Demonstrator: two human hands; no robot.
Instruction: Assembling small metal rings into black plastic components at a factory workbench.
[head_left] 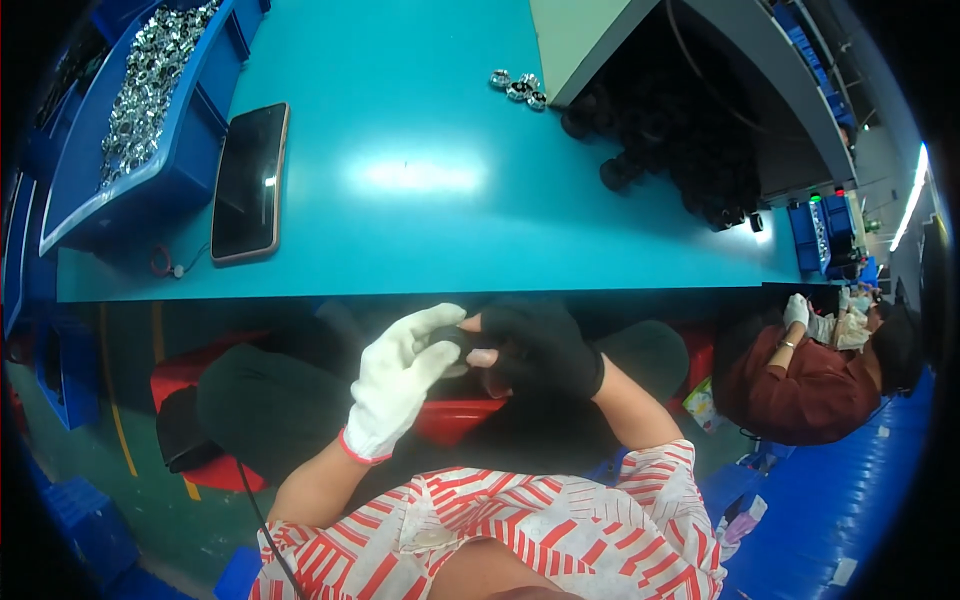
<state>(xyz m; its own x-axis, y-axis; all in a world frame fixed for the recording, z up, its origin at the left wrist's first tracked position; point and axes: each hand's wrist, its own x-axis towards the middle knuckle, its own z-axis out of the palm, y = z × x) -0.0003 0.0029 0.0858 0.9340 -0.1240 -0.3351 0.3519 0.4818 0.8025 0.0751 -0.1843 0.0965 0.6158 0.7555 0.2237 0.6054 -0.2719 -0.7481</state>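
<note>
My left hand [393,374], in a white glove with a pink-edged cuff, is closed in a pinch at its fingertips. My right hand [545,348], in a black glove with bare thumb and fingertip, meets it from the other side. Between the fingertips is a small dark part [462,346], mostly hidden, its kind hard to make out. Both hands are above my lap, just in front of the table's near edge. On the turquoise table [400,240] beyond, a heap of black round parts [690,150] lies inside a pale open-sided housing [605,35].
A blue bin [190,160] of shiny metal pieces [150,85] stands at the far left, beside a dark phone [248,185]. Several chrome-and-black pieces [520,88] lie near the housing. To the right sits another person [815,375] in a dark red top, wearing white gloves.
</note>
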